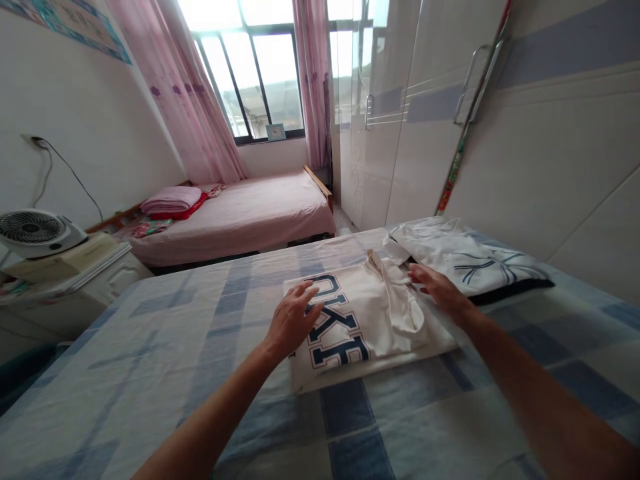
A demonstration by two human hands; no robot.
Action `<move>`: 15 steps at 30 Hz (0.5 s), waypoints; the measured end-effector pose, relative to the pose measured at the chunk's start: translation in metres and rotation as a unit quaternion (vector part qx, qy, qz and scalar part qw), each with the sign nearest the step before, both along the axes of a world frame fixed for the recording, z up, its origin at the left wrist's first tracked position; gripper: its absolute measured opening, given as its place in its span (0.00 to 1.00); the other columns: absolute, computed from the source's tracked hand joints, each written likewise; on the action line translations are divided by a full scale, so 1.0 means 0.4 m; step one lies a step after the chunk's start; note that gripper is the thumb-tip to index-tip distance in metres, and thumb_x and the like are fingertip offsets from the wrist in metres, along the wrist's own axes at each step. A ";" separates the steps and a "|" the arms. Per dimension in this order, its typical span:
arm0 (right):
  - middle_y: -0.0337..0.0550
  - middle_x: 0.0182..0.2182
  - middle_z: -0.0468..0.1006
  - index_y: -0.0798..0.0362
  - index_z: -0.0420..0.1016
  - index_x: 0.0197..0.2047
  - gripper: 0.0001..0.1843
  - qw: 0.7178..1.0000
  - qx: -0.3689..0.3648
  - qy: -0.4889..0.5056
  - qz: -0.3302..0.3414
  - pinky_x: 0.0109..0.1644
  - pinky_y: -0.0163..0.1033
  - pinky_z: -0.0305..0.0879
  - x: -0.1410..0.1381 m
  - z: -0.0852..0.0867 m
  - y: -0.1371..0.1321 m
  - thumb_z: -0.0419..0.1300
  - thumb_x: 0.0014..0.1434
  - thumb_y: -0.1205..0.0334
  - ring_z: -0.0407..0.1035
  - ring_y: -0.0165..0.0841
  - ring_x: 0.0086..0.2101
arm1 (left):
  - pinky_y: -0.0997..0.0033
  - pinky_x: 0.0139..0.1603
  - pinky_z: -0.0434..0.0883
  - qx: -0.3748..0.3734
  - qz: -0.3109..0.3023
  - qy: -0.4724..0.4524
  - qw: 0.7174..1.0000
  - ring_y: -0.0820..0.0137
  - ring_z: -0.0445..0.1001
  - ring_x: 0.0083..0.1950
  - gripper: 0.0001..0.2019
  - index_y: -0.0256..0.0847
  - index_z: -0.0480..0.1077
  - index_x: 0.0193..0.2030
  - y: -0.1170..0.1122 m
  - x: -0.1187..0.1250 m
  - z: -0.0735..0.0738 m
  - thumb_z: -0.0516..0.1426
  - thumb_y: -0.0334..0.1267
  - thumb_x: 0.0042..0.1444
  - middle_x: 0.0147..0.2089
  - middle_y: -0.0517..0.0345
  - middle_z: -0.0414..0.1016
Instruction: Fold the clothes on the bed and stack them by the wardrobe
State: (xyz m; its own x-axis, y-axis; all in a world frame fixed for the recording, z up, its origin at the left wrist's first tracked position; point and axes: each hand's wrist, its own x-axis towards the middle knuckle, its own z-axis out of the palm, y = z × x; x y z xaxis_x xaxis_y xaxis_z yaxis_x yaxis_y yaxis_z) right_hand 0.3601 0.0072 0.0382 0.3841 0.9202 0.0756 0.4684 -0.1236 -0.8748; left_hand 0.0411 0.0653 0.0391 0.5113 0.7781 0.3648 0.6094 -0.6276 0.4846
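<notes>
Bedroom, head view: blue-and-white patterned sheet on the near bed, second bed with pink sheet beyond, window behind it, glossy white wardrobe along the right, fan at far left. Folded white sweatshirt lies flat mid-bed, navy block letters up, loose fabric bunched on its right half. Left hand over the lettered left part, fingers spread, nothing gripped; can't tell if fingertips touch. Right hand at the far right corner, fingers loosely extended, nothing held, contact unclear. Second white garment, dark-striped, lies just beyond the right hand.
</notes>
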 end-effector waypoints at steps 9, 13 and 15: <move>0.53 0.44 0.77 0.55 0.58 0.64 0.34 0.889 -0.031 -0.451 0.079 0.53 0.50 0.59 -0.130 0.016 -0.080 0.53 0.55 0.55 0.70 0.44 0.46 | 0.46 0.67 0.47 0.022 -0.065 0.140 0.988 0.54 0.44 0.71 0.30 0.46 0.55 0.66 -0.071 -0.013 -0.087 0.47 0.55 0.60 0.70 0.49 0.50; 0.55 0.32 0.79 0.60 0.61 0.61 0.28 0.858 -0.067 -0.499 -0.099 0.42 0.48 0.65 -0.063 0.011 -0.098 0.46 0.57 0.64 0.73 0.44 0.34 | 0.47 0.67 0.47 0.031 -0.061 0.150 0.986 0.53 0.46 0.70 0.31 0.46 0.55 0.66 -0.066 -0.015 -0.108 0.46 0.58 0.60 0.69 0.48 0.51; 0.57 0.39 0.78 0.59 0.64 0.59 0.26 0.858 -0.023 -0.501 -0.111 0.44 0.48 0.65 -0.048 0.024 -0.106 0.46 0.57 0.64 0.72 0.45 0.39 | 0.47 0.67 0.47 0.037 -0.063 0.147 0.986 0.53 0.47 0.70 0.31 0.46 0.55 0.66 -0.065 -0.016 -0.110 0.46 0.58 0.60 0.69 0.48 0.51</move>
